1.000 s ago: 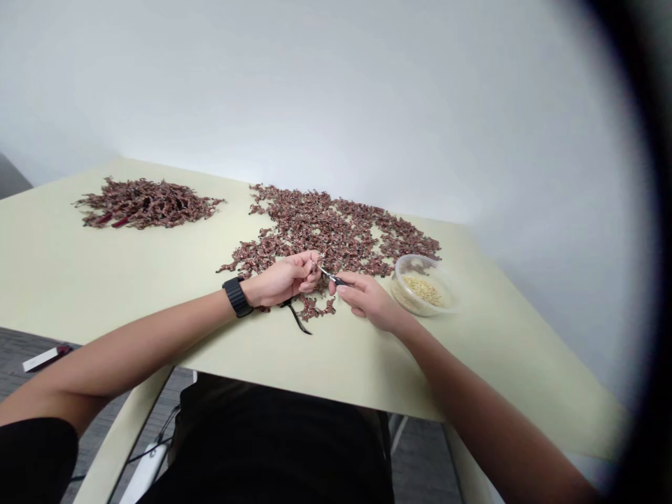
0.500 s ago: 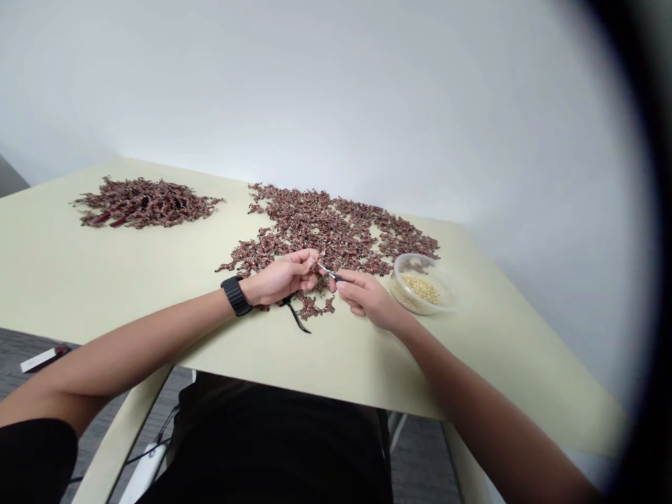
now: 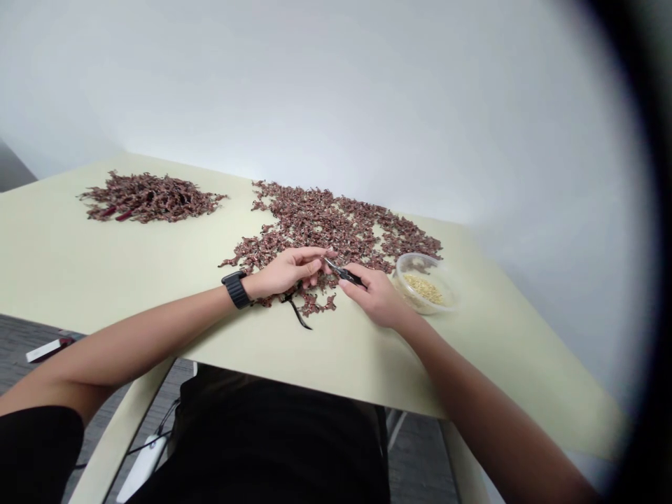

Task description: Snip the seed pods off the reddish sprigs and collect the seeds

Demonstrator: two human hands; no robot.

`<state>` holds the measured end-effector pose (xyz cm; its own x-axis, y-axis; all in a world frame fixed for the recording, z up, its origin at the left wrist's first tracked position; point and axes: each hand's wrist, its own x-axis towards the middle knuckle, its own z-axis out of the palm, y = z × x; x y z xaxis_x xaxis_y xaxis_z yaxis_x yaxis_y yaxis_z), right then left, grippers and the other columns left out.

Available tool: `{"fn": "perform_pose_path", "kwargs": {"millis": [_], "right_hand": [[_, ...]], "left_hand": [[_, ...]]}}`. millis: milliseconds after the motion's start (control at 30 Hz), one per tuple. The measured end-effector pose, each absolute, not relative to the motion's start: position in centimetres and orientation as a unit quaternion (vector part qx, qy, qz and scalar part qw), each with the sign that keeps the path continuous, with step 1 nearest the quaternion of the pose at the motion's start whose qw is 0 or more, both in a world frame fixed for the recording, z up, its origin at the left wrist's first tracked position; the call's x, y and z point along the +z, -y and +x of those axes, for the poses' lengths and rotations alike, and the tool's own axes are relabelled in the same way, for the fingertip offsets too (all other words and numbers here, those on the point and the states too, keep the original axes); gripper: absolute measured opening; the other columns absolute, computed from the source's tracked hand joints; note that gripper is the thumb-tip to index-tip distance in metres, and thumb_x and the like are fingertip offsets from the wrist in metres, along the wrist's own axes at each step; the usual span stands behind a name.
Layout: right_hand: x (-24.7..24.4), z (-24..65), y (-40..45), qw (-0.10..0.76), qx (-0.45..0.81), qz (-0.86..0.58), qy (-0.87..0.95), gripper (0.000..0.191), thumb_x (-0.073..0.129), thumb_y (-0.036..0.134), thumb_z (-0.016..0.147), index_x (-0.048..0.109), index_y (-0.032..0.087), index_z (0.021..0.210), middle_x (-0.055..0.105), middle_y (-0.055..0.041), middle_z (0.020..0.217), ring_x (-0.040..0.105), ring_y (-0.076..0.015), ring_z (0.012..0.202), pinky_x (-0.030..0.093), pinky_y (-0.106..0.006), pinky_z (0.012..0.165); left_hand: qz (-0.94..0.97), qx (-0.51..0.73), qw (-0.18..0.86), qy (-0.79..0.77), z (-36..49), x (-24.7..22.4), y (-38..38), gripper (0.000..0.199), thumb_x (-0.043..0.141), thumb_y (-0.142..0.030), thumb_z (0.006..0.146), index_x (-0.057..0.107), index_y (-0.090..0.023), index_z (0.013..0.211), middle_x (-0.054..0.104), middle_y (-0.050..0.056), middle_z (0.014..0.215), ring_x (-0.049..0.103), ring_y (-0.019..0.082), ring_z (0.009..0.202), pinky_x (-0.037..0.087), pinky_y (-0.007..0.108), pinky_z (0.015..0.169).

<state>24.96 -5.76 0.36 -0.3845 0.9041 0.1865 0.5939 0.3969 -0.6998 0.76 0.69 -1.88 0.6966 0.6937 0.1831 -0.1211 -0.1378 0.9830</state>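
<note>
Black-handled snips [image 3: 344, 274] are clamped in the right hand [image 3: 375, 297], just left of the plastic tub [image 3: 414, 256] | left hand [image 3: 283, 273] is held curled together further left (any pinched item too small to tell) | dried reddish-brown pieces [image 3: 336, 224] are spread left of tub

Wall: plain white wall [image 3: 336, 98], smooth and bare, filling the space behind the table.
Corner: darker grey surface [image 3: 13, 171] at the far left.
Table: pale cream-green tabletop [image 3: 68, 280] with a matching leg [image 3: 123, 434].
Floor: grey carpet [image 3: 420, 469].
Cabling: white power strip [image 3: 141, 465] on the floor, with a thin dark cable [image 3: 157, 427].
Light: soft, even, brightest on the wall.
</note>
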Motion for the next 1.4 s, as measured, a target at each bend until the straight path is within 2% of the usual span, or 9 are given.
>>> {"fn": "perform_pose_path", "kwargs": {"millis": [100, 267, 433, 533, 633, 767, 1000, 1233, 1400], "right_hand": [[0.3, 24.8, 5.9, 0.304, 0.360, -0.470, 0.746, 0.026, 0.057, 0.044, 0.095, 0.057, 0.020, 0.086, 0.045, 0.0021, 0.072, 0.040, -0.0123, 0.064, 0.030, -0.026, 0.056], [0.4, 24.5, 6.1, 0.288, 0.682, -0.405, 0.537, 0.033, 0.053, 0.052, 0.094, 0.057, 0.019, 0.090, 0.020, 0.0072, 0.066, 0.010, -0.0091, 0.055, 0.009, -0.021, 0.044], [0.8, 24.8, 5.9, 0.217, 0.797, -0.361, 0.433, 0.040, 0.047, 0.056, 0.091, 0.057, 0.017, 0.090, 0.015, 0.0076, 0.066, 0.005, -0.0101, 0.056, 0.006, -0.020, 0.042], [0.6, 24.8, 5.9, 0.285, 0.687, -0.414, 0.526, 0.038, 0.045, 0.055, 0.094, 0.056, 0.019, 0.092, 0.021, 0.0062, 0.066, 0.011, -0.0105, 0.055, 0.010, -0.022, 0.044], [0.1, 24.8, 5.9, 0.352, 0.404, -0.499, 0.681, 0.030, 0.053, 0.050, 0.094, 0.055, 0.021, 0.087, 0.034, 0.0041, 0.066, 0.027, -0.0111, 0.056, 0.023, -0.025, 0.050], [-0.5, 24.7, 5.8, 0.319, 0.138, -0.499, 0.794, 0.020, 0.058, 0.040, 0.092, 0.057, 0.020, 0.093, 0.048, 0.0025, 0.070, 0.044, -0.0133, 0.062, 0.033, -0.029, 0.062], [-0.6, 24.4, 6.0, 0.282, 0.093, -0.470, 0.831, 0.019, 0.055, 0.037, 0.094, 0.058, 0.020, 0.101, 0.055, -0.0006, 0.078, 0.051, -0.0156, 0.068, 0.035, -0.028, 0.065], [-0.6, 24.3, 6.1, 0.272, 0.108, -0.481, 0.827, 0.020, 0.053, 0.039, 0.096, 0.057, 0.020, 0.100, 0.051, 0.0006, 0.074, 0.048, -0.0154, 0.065, 0.033, -0.028, 0.063], [-0.5, 24.1, 6.3, 0.284, 0.140, -0.490, 0.812, 0.020, 0.053, 0.040, 0.097, 0.058, 0.021, 0.098, 0.048, 0.0023, 0.070, 0.046, -0.0145, 0.062, 0.031, -0.028, 0.061]], "left_hand": [[0.687, 0.352, 0.599, -0.212, 1.0, -2.1, -0.6, 0.047, 0.064, -0.042, 0.095, 0.065, -0.015, 0.134, 0.072, 0.011, 0.107, 0.061, 0.011, 0.073, 0.052, 0.026, 0.070], [0.720, 0.394, 0.501, -0.275, 0.9, -1.7, -0.1, 0.044, 0.065, -0.036, 0.094, 0.069, -0.012, 0.131, 0.075, 0.008, 0.089, 0.065, 0.013, 0.072, 0.053, 0.025, 0.071], [0.758, 0.410, 0.421, -0.282, 0.7, -1.4, 0.0, 0.036, 0.063, -0.032, 0.094, 0.073, -0.016, 0.125, 0.077, 0.008, 0.096, 0.065, 0.012, 0.072, 0.053, 0.024, 0.072], [0.713, 0.401, 0.501, -0.284, 0.8, -1.6, -0.2, 0.042, 0.064, -0.037, 0.095, 0.069, -0.015, 0.130, 0.077, 0.010, 0.101, 0.064, 0.011, 0.070, 0.052, 0.023, 0.068], [0.650, 0.384, 0.605, -0.252, 1.2, -2.0, -0.4, 0.045, 0.065, -0.042, 0.095, 0.069, -0.012, 0.128, 0.075, 0.015, 0.109, 0.062, 0.010, 0.070, 0.051, 0.023, 0.067], [0.578, 0.367, 0.693, -0.225, 1.6, -2.5, -0.1, 0.042, 0.071, -0.046, 0.091, 0.072, -0.012, 0.116, 0.074, 0.016, 0.112, 0.063, 0.010, 0.071, 0.053, 0.024, 0.070], [0.584, 0.342, 0.702, -0.224, 1.5, -2.7, 0.2, 0.045, 0.070, -0.050, 0.090, 0.075, -0.008, 0.108, 0.074, 0.011, 0.084, 0.064, 0.011, 0.070, 0.053, 0.024, 0.069], [0.598, 0.334, 0.691, -0.230, 1.6, -2.7, 0.2, 0.045, 0.069, -0.050, 0.091, 0.075, -0.009, 0.107, 0.072, 0.010, 0.082, 0.064, 0.011, 0.070, 0.053, 0.024, 0.070], [0.617, 0.340, 0.669, -0.235, 1.5, -2.5, 0.3, 0.044, 0.069, -0.051, 0.091, 0.075, -0.011, 0.106, 0.074, 0.013, 0.098, 0.064, 0.011, 0.073, 0.053, 0.023, 0.070]]}}
